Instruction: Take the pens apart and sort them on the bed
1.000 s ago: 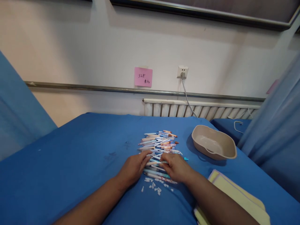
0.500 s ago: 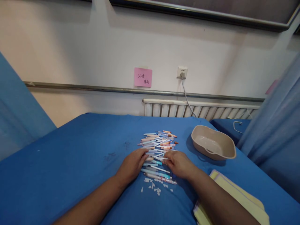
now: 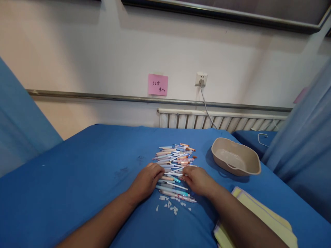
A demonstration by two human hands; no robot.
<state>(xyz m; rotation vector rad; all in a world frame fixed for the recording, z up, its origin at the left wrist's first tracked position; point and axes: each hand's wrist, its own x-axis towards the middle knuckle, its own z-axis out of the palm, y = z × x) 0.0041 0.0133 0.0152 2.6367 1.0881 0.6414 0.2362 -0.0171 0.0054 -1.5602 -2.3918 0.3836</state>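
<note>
A pile of pens (image 3: 172,189) in white, pale blue, peach and orange, mixed with thin white sticks, lies crosswise in a column on the blue cloth. My left hand (image 3: 147,179) is at their left ends, its fingers bent and closed on pens in the middle of the column. Opposite it, my right hand (image 3: 198,179) pinches at the right ends of the same part. A white stick (image 3: 173,174) spans the gap between the two hands. Which pens the fingertips grip is partly hidden. Small white cone-shaped pieces (image 3: 169,204) are scattered at the near end of the column.
A beige plastic basin (image 3: 236,156) stands right of the pens. Folded yellow cloths (image 3: 263,217) lie under and beside my right forearm. Behind the blue-covered table (image 3: 77,179) are a white radiator (image 3: 186,120), a metal rail and a plugged-in socket (image 3: 201,79). Blue curtains (image 3: 307,137) hang at both sides.
Both hands stay at the pen ends with only tiny shifts. A few pens between and just below the hands have moved slightly to the right.
</note>
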